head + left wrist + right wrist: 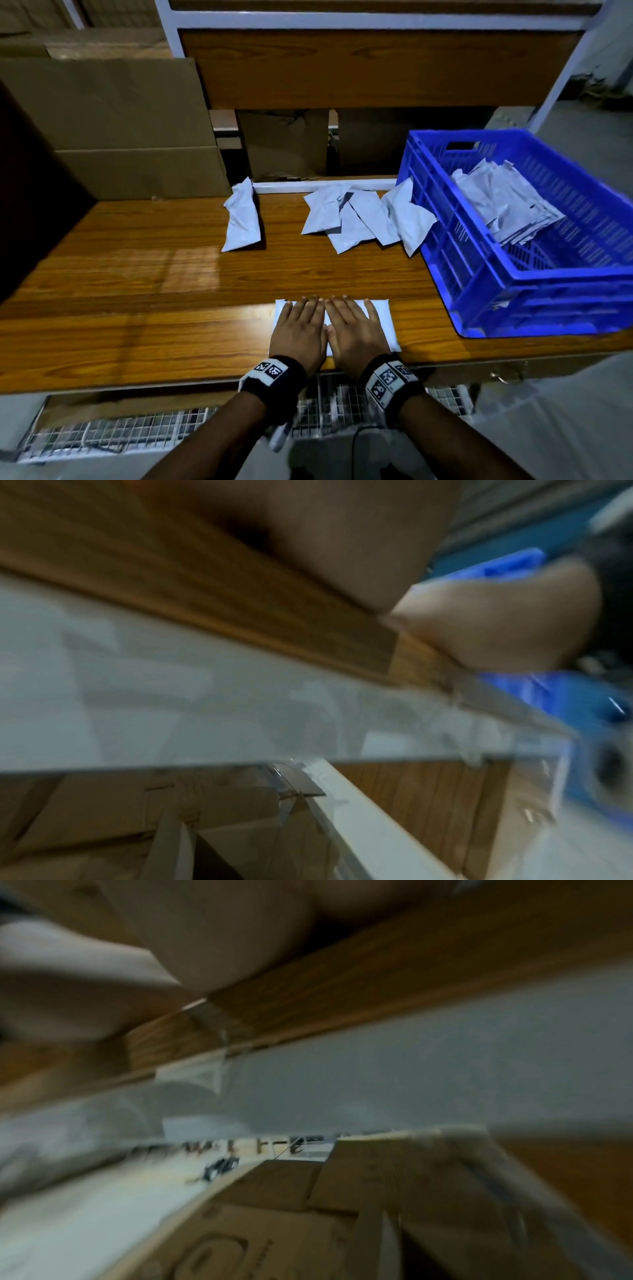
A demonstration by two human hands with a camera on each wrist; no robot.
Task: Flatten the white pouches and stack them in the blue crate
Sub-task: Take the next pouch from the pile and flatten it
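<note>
A white pouch (385, 322) lies flat near the front edge of the wooden table (137, 291). Both hands press on it side by side with straight fingers, palms down: my left hand (298, 330) on its left half, my right hand (356, 330) on its right half. Several crumpled white pouches (366, 219) lie in a pile at the back of the table, and one more pouch (241, 216) stands apart to their left. The blue crate (534, 274) sits at the right and holds a stack of flattened pouches (503, 202). Both wrist views are blurred and show only palm and table edge.
Cardboard boxes (113, 130) stand at the back left beyond the table. A white metal frame (325, 186) runs along the table's rear edge. A wire grid shelf (137, 431) sits below the front edge. Bare wood spans the table's left and middle.
</note>
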